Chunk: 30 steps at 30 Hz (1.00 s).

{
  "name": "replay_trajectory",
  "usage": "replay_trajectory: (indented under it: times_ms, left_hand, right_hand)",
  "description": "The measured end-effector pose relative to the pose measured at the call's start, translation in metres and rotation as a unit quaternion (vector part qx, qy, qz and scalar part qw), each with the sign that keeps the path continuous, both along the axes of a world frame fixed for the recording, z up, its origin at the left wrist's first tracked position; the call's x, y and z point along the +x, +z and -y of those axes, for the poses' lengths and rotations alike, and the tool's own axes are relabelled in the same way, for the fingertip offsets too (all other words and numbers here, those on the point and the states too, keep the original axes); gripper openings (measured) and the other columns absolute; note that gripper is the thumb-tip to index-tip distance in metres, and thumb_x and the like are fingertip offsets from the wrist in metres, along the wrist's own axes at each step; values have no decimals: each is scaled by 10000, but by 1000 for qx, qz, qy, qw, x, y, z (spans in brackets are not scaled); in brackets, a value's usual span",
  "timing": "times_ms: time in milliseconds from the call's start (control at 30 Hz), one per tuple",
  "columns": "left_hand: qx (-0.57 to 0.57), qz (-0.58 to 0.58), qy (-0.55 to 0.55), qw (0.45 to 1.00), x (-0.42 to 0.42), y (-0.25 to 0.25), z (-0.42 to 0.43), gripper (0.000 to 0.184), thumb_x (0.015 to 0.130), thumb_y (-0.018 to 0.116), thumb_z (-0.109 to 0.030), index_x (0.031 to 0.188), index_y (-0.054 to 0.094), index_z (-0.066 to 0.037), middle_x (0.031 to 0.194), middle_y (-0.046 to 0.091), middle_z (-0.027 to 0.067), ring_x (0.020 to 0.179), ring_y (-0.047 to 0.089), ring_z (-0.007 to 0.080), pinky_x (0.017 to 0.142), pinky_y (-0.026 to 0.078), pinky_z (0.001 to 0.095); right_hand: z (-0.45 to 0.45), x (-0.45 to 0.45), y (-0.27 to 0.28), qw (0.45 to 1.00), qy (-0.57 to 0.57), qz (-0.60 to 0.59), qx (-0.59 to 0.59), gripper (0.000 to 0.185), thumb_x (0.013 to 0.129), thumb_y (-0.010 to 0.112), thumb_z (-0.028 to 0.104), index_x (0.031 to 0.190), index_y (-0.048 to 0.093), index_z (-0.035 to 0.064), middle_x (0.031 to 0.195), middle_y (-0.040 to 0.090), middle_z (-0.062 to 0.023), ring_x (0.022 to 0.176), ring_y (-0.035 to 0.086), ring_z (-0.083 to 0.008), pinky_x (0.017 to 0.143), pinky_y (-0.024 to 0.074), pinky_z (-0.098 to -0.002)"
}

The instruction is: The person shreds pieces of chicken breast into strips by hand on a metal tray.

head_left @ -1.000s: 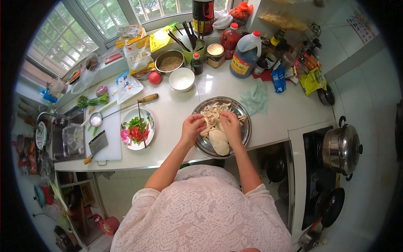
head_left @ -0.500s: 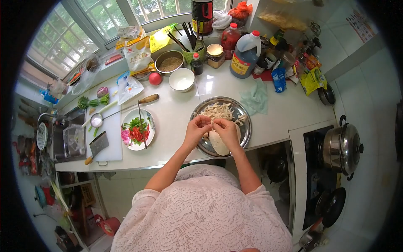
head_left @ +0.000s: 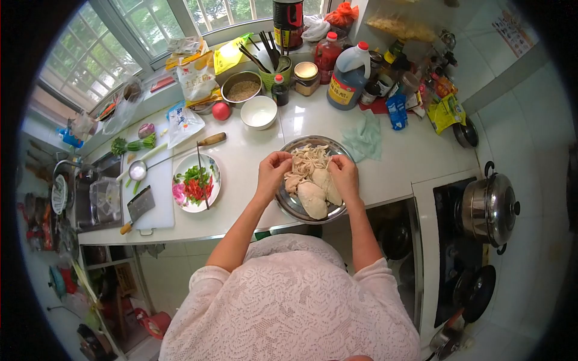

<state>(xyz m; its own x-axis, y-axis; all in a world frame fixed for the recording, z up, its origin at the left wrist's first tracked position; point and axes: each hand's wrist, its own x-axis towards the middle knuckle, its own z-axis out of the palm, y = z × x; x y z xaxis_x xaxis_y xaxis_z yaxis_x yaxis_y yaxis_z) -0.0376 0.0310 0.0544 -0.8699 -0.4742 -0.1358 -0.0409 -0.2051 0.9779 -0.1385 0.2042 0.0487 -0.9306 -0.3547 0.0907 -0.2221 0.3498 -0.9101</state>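
Observation:
A round steel tray [head_left: 295,212] on the counter holds pale cooked chicken. Two whole chicken pieces [head_left: 312,200] lie at its near side, and a heap of shredded chicken [head_left: 310,155] fills the far side. My left hand [head_left: 274,173] is over the tray's left rim, thumb and fingers pinched on a shred of chicken beside the heap. Over the right side, my right hand [head_left: 344,178] pinches another chicken shred, just beside the whole pieces. The shreds are small and partly hidden by the fingertips.
A plate [head_left: 212,194] of chopped peppers, with a pair of chopsticks across it, stands left. Beyond it are a cleaver [head_left: 141,206] and a white cutting board [head_left: 161,216]. A white bowl [head_left: 259,113], vinegar jug [head_left: 348,78] and green cloth [head_left: 363,139] stand behind; a steel pot [head_left: 489,213] sits right.
My hands were together over the tray's middle, pinching at chicken. They have moved apart, left hand leftward and right hand rightward, uncovering the whole chicken pieces.

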Motion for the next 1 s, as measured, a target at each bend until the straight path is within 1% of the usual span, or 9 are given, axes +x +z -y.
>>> replay_trajectory:
  times_ms: [33,67,167,267,400,467,567,900,1000]
  left_hand:
    - [0,7,0,1000,-1,0,2,170,861,551,-57,1003,593,27,912,625,57,811,591,113,744,484,239]
    - [-7,6,-42,999,-3,-16,6,225,886,531,-75,1071,576,45,985,623,79,890,591,130,789,481,249]
    - [-86,54,-57,993,-4,-43,3,212,871,537,-57,1052,582,46,1006,618,80,917,587,134,802,475,245]
    - [-127,69,-45,989,8,-47,5,190,845,555,-42,1014,602,31,957,630,74,871,593,125,775,476,239]
    - [-142,127,-16,981,28,-42,6,169,817,571,-31,974,609,17,859,632,52,782,583,102,714,472,231]
    - [-152,142,-7,978,35,-46,5,141,804,583,-32,935,610,11,777,614,23,708,557,85,659,457,222]
    - [-151,120,11,981,38,-49,0,157,781,581,-31,925,634,3,741,628,42,673,568,94,641,468,237]
    - [-104,91,-17,990,41,-42,-8,142,798,582,-26,936,610,-3,821,617,22,752,565,84,687,455,214]
    - [-115,82,-22,990,35,-46,-11,146,803,590,-34,939,622,9,833,653,68,774,608,112,687,486,246]
  right_hand:
    - [-4,-3,3,1000,8,1,24,161,811,562,88,911,630,-19,728,638,-85,675,601,-127,615,473,-265]
    - [-6,-10,-13,999,33,-30,30,205,831,544,110,974,629,-10,801,647,-112,725,621,-176,647,479,-276]
    - [-1,-11,-40,988,36,-139,51,216,829,557,105,1005,630,4,872,648,-141,772,629,-237,681,486,-298]
    - [-3,1,-32,996,59,-38,53,179,803,562,101,936,628,2,953,608,-170,878,585,-333,750,470,-376]
    - [1,8,-43,988,83,-95,89,137,769,581,103,870,626,22,875,590,-135,856,566,-318,749,451,-390]
    - [12,11,-35,959,73,-187,202,90,737,615,122,789,617,49,835,563,-105,870,524,-289,777,410,-404]
    - [30,14,-36,923,60,-284,253,104,724,636,152,757,620,55,853,547,-95,901,486,-271,804,365,-404]
    - [39,12,-53,920,16,-267,286,88,737,612,134,768,640,57,881,540,-97,917,473,-269,809,335,-410]
    - [43,9,-58,932,24,-249,264,85,730,618,142,728,637,60,856,556,-85,922,486,-264,813,333,-427]
